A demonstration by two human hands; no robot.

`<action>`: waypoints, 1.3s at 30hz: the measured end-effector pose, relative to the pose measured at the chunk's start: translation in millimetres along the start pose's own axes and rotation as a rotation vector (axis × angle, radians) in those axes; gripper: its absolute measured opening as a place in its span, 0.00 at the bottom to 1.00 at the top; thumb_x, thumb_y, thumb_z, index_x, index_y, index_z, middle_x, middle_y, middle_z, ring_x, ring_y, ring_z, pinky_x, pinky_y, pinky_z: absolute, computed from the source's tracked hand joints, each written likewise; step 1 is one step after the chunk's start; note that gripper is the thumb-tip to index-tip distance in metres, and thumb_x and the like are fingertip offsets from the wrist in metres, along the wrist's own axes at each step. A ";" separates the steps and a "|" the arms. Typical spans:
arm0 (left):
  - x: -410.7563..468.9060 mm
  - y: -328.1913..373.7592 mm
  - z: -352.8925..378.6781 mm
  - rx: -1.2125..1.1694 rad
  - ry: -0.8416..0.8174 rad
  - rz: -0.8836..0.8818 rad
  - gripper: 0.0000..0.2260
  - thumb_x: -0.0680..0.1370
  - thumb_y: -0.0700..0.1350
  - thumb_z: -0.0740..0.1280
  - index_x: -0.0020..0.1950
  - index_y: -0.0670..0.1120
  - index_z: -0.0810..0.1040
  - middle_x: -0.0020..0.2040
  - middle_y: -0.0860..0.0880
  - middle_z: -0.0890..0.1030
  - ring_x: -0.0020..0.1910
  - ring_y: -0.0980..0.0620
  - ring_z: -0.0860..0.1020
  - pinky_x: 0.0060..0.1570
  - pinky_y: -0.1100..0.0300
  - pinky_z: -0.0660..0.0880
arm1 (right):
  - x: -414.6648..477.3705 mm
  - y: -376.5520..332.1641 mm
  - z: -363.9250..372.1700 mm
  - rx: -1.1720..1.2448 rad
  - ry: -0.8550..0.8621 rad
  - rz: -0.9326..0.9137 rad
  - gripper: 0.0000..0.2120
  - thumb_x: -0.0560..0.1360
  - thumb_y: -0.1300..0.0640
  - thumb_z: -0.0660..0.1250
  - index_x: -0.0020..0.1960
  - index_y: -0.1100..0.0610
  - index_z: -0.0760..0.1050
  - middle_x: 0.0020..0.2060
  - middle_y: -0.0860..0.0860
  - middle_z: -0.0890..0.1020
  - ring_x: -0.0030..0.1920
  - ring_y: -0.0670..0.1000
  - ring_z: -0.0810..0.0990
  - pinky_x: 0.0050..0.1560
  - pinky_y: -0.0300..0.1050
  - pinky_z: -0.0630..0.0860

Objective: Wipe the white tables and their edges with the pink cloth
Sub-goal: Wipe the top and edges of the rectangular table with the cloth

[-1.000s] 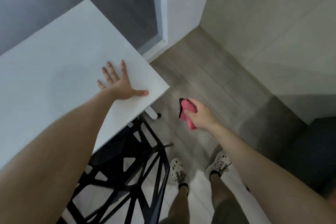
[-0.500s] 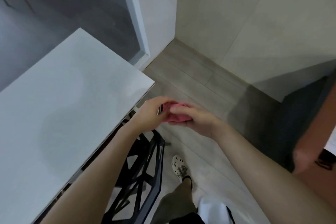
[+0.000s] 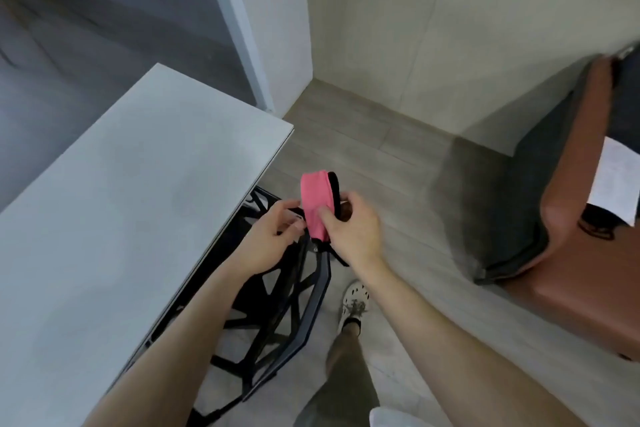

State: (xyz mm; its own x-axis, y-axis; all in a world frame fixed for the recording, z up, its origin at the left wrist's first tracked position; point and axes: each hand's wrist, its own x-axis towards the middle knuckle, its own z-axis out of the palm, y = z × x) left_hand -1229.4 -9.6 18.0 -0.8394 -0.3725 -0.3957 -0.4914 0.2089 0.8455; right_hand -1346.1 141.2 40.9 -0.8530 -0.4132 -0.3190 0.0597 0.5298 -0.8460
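Note:
The pink cloth [image 3: 314,201], folded with a black edge, is held up in the air just off the right edge of the white table [image 3: 114,218]. My right hand [image 3: 349,229] grips it, thumb pressed on its lower part. My left hand [image 3: 273,236] pinches the cloth's black edge at its left side. Both hands hover over the floor beside the table's corner, not touching the tabletop. The tabletop is bare.
A black geometric frame [image 3: 291,315] stands under the table's right edge, below my hands. A brown and dark sofa [image 3: 568,218] with a white paper on it fills the right side. Beige walls meet in a corner ahead. My shoe [image 3: 353,305] is on the wood floor.
My left hand left the tabletop and came over to the cloth in my right hand. Both hands now hold the cloth, raised upright. The view has turned right, showing the sofa.

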 end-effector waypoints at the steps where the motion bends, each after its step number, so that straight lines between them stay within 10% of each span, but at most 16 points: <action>1: -8.6 -13.7 -10.8 0.191 -0.001 0.016 0.20 0.86 0.47 0.68 0.78 0.51 0.72 0.58 0.57 0.85 0.60 0.56 0.83 0.64 0.51 0.80 | -10.3 2.1 3.7 -0.048 0.017 -0.026 0.08 0.78 0.49 0.74 0.56 0.49 0.79 0.42 0.40 0.83 0.41 0.40 0.82 0.43 0.38 0.77; 11: 40.4 -119.2 -104.8 1.070 0.212 0.309 0.19 0.87 0.55 0.56 0.72 0.49 0.78 0.66 0.49 0.79 0.66 0.42 0.78 0.64 0.45 0.75 | -3.5 4.4 74.3 -0.358 0.009 -0.157 0.15 0.85 0.49 0.64 0.66 0.57 0.76 0.58 0.53 0.77 0.49 0.55 0.79 0.47 0.45 0.71; 19: 144.9 -160.2 -148.7 1.057 0.174 0.407 0.25 0.89 0.51 0.50 0.87 0.51 0.61 0.87 0.45 0.60 0.87 0.46 0.56 0.85 0.41 0.53 | 97.7 1.8 145.6 -0.417 -0.009 0.054 0.10 0.84 0.53 0.65 0.59 0.58 0.76 0.47 0.56 0.83 0.45 0.58 0.79 0.38 0.48 0.69; 29: 149.0 -173.9 -144.2 0.912 0.276 0.539 0.24 0.87 0.46 0.57 0.84 0.48 0.68 0.86 0.44 0.64 0.86 0.45 0.59 0.81 0.34 0.59 | 135.5 18.6 265.4 -0.030 0.330 -0.114 0.26 0.83 0.44 0.67 0.75 0.58 0.75 0.71 0.54 0.78 0.70 0.54 0.76 0.71 0.45 0.73; 35: 150.1 -173.3 -144.1 0.915 0.291 0.554 0.23 0.86 0.44 0.58 0.83 0.45 0.70 0.85 0.43 0.65 0.86 0.44 0.61 0.80 0.33 0.60 | 161.7 24.8 275.3 0.248 0.467 -0.073 0.10 0.85 0.56 0.66 0.64 0.58 0.78 0.62 0.50 0.78 0.60 0.50 0.78 0.60 0.41 0.77; 39: 149.2 -171.1 -143.0 0.911 0.277 0.548 0.24 0.86 0.45 0.57 0.82 0.45 0.71 0.85 0.42 0.65 0.86 0.43 0.60 0.81 0.33 0.60 | 161.7 11.1 294.2 0.408 0.490 0.006 0.16 0.87 0.60 0.61 0.74 0.60 0.71 0.74 0.50 0.74 0.73 0.48 0.74 0.69 0.30 0.67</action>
State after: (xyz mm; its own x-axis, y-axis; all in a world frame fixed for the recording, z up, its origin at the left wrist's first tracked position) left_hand -1237.3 -230.2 -134.4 -0.9710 -0.1915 0.1428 -0.1508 0.9550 0.2554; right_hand -1330.8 -137.7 -145.8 -0.9844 0.0269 -0.1737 0.1758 0.1662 -0.9703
